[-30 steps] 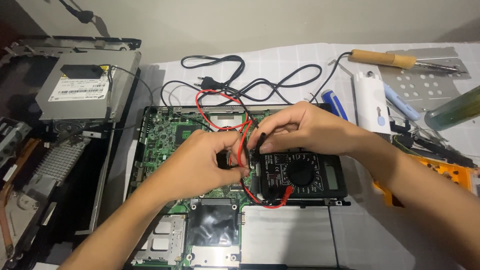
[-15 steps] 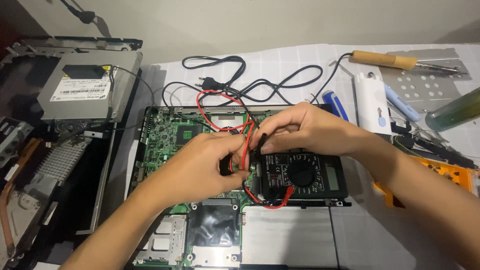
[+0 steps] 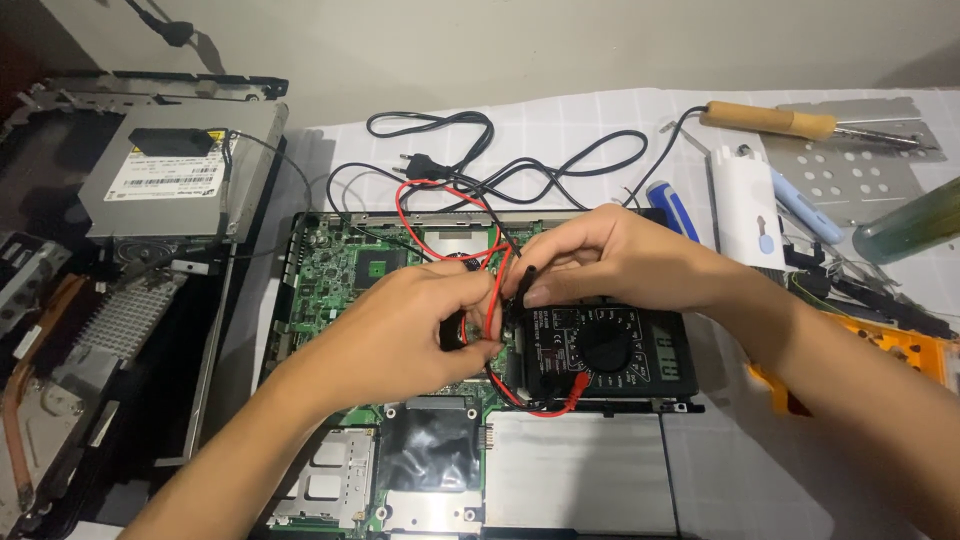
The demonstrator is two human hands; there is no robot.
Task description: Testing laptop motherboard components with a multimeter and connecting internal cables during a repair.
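Over the opened laptop chassis (image 3: 300,300) we find both hands gathered at the near edge of the black multimeter (image 3: 600,350), which lies on the green board (image 3: 350,265). Our left hand (image 3: 400,325) has closed further since a second ago, fingers now curled tight about the red lead (image 3: 497,290) and a small black part, so the grip looks settled. Our right hand (image 3: 610,260) pinches the black probe (image 3: 525,280) between thumb and forefinger, touching the meter's top-left corner. A soldering iron (image 3: 770,120) lies well apart.
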